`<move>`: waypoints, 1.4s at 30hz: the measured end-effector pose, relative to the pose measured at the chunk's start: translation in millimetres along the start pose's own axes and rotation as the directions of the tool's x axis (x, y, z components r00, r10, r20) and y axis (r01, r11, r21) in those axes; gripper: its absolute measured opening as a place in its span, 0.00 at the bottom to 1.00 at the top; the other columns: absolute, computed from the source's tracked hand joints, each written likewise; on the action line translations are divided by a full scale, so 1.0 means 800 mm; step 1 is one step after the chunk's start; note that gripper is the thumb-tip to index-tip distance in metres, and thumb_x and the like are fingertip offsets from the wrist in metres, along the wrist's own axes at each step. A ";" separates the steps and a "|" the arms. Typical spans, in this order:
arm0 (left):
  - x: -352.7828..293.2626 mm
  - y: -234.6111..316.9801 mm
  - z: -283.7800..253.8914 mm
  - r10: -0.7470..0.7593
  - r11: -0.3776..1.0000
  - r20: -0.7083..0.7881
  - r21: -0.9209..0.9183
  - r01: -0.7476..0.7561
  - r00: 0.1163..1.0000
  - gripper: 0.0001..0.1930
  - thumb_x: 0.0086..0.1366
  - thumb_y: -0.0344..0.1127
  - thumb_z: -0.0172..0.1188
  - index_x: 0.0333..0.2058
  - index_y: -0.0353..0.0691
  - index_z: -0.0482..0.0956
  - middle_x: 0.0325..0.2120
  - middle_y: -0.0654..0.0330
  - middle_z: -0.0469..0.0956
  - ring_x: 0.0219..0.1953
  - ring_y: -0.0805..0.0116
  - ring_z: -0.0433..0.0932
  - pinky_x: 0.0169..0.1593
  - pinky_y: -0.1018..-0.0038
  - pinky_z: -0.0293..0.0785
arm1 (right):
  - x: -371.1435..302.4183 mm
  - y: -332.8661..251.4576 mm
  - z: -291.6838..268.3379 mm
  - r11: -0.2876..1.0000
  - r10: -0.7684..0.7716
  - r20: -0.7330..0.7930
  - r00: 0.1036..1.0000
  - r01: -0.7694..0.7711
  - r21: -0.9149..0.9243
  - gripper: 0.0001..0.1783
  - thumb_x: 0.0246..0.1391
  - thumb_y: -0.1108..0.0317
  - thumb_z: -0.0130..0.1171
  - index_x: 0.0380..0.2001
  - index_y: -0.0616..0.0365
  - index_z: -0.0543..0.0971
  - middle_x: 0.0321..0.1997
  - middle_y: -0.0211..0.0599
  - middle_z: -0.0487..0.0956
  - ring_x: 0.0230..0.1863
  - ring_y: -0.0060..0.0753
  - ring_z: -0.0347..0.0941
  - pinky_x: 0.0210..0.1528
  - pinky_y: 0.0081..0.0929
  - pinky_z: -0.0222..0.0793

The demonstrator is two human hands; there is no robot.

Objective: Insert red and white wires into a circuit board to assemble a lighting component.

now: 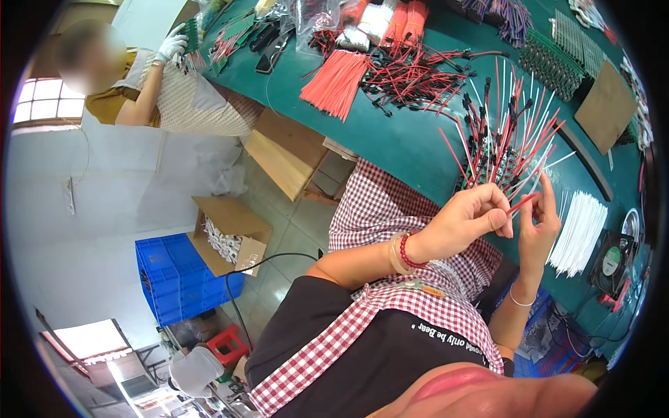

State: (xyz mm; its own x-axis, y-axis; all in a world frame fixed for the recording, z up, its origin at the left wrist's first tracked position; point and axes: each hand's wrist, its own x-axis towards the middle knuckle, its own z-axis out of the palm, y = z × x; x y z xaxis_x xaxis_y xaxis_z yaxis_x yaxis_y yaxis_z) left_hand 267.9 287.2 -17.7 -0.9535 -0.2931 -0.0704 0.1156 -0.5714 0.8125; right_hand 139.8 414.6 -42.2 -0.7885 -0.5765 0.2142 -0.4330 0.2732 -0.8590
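A short red wire runs between my two hands, in front of the circuit boards. My left hand pinches one end between thumb and bent fingers. The other end lies between the thumb and fingers of my right hand, whose index finger reaches up beside some white wires. Just beyond both hands, a row of green circuit boards stands on the table, partly hidden by my left hand. Many red and white wires with black connectors fan upward from the boards.
White wires lie beside my right hand, near a black fan. A dark curved bar and brown board lie farther right. Red wire bundles cover the green table. A co-worker's gloved hand holds a board.
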 end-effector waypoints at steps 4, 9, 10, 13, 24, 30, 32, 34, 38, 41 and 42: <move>-0.001 -0.001 0.001 0.008 0.995 0.026 0.095 -0.010 1.000 0.10 0.71 0.39 0.58 0.40 0.38 0.74 0.35 0.67 0.76 0.35 0.83 0.69 0.39 0.85 0.66 | 0.001 0.001 -0.006 0.999 0.040 -0.006 0.999 -0.040 0.028 0.27 0.58 0.79 0.58 0.61 0.59 0.72 0.21 0.26 0.66 0.22 0.15 0.58 0.25 0.18 0.56; -0.005 0.003 0.000 -0.047 0.997 0.015 0.059 0.046 0.999 0.10 0.70 0.38 0.59 0.39 0.37 0.74 0.35 0.68 0.74 0.34 0.84 0.68 0.36 0.84 0.67 | 0.015 0.009 -0.017 0.997 0.069 0.001 0.998 -0.069 0.028 0.25 0.58 0.80 0.56 0.61 0.59 0.72 0.22 0.24 0.64 0.23 0.14 0.57 0.25 0.17 0.55; -0.005 0.006 0.000 -0.064 0.996 0.005 0.056 0.064 0.998 0.09 0.69 0.36 0.60 0.40 0.37 0.74 0.35 0.68 0.74 0.35 0.84 0.69 0.38 0.84 0.68 | 0.020 0.006 -0.018 0.997 0.074 0.002 0.997 -0.074 0.017 0.25 0.59 0.80 0.56 0.60 0.59 0.72 0.22 0.23 0.64 0.23 0.14 0.57 0.25 0.17 0.55; -0.006 0.000 0.002 -0.028 0.999 0.013 0.044 0.027 1.000 0.09 0.70 0.35 0.59 0.42 0.36 0.74 0.36 0.67 0.75 0.35 0.84 0.69 0.38 0.84 0.69 | 0.031 0.009 -0.021 1.000 0.012 -0.030 0.999 -0.012 -0.004 0.23 0.60 0.80 0.56 0.59 0.59 0.73 0.22 0.23 0.64 0.23 0.14 0.57 0.25 0.17 0.54; -0.010 0.015 0.011 -0.057 0.997 0.088 0.055 0.052 0.994 0.08 0.69 0.35 0.59 0.38 0.36 0.73 0.34 0.66 0.75 0.33 0.81 0.71 0.39 0.81 0.71 | 0.058 -0.002 -0.044 0.989 0.089 -0.044 0.995 -0.083 0.119 0.09 0.64 0.75 0.54 0.47 0.61 0.75 0.25 0.20 0.66 0.23 0.09 0.57 0.22 0.12 0.51; -0.009 0.010 0.010 -0.117 0.991 0.118 0.072 0.109 0.986 0.11 0.67 0.38 0.62 0.38 0.37 0.73 0.35 0.66 0.73 0.34 0.82 0.70 0.39 0.82 0.70 | 0.061 0.006 -0.051 0.960 0.178 0.091 0.980 -0.193 0.204 0.03 0.64 0.72 0.55 0.39 0.59 0.74 0.22 0.22 0.67 0.20 0.08 0.59 0.20 0.12 0.52; -0.007 0.025 0.013 -0.118 0.987 0.112 0.121 0.104 0.987 0.11 0.67 0.37 0.62 0.38 0.36 0.73 0.35 0.66 0.73 0.34 0.82 0.71 0.39 0.81 0.70 | 0.069 -0.003 -0.053 0.955 0.173 0.072 0.982 -0.185 0.230 0.03 0.64 0.72 0.55 0.39 0.60 0.74 0.23 0.22 0.68 0.21 0.08 0.60 0.20 0.11 0.52; -0.012 0.027 0.019 -0.078 0.982 0.102 0.181 0.059 0.992 0.08 0.68 0.34 0.60 0.36 0.35 0.74 0.34 0.65 0.73 0.33 0.81 0.71 0.38 0.81 0.71 | 0.066 -0.013 -0.061 0.944 0.127 0.055 0.990 -0.138 0.298 0.03 0.64 0.73 0.54 0.39 0.60 0.73 0.24 0.23 0.70 0.21 0.09 0.61 0.20 0.11 0.53; -0.006 0.026 0.011 0.032 0.947 0.157 0.312 -0.081 0.987 0.04 0.67 0.29 0.58 0.35 0.34 0.74 0.33 0.64 0.72 0.32 0.80 0.72 0.38 0.79 0.71 | 0.062 -0.011 -0.068 0.928 0.189 0.042 0.981 -0.193 0.317 0.02 0.63 0.75 0.54 0.38 0.59 0.74 0.24 0.23 0.71 0.21 0.09 0.62 0.21 0.10 0.54; -0.006 0.021 0.008 -0.120 0.968 0.095 0.234 0.095 0.988 0.04 0.68 0.29 0.58 0.37 0.36 0.74 0.35 0.65 0.71 0.32 0.81 0.71 0.37 0.82 0.70 | 0.062 -0.012 -0.074 0.906 0.188 0.064 0.980 -0.198 0.375 0.01 0.62 0.75 0.55 0.37 0.59 0.74 0.23 0.24 0.71 0.20 0.10 0.63 0.21 0.11 0.56; -0.009 0.017 0.007 -0.080 0.968 0.095 0.244 0.055 0.992 0.04 0.68 0.29 0.58 0.37 0.36 0.74 0.34 0.65 0.71 0.32 0.81 0.71 0.36 0.82 0.69 | 0.061 -0.018 -0.076 0.896 0.202 0.072 0.977 -0.214 0.390 0.01 0.61 0.75 0.55 0.36 0.59 0.74 0.23 0.24 0.71 0.20 0.10 0.63 0.21 0.11 0.56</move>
State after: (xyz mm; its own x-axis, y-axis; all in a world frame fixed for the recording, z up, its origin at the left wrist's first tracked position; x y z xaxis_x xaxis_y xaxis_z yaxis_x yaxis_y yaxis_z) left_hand 274.5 285.7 -2.8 -0.9818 -0.1723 -0.0799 -0.0082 -0.3820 0.9241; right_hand 80.8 429.6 8.9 -0.8263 -0.5632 0.0020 -0.0488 0.0682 -0.9965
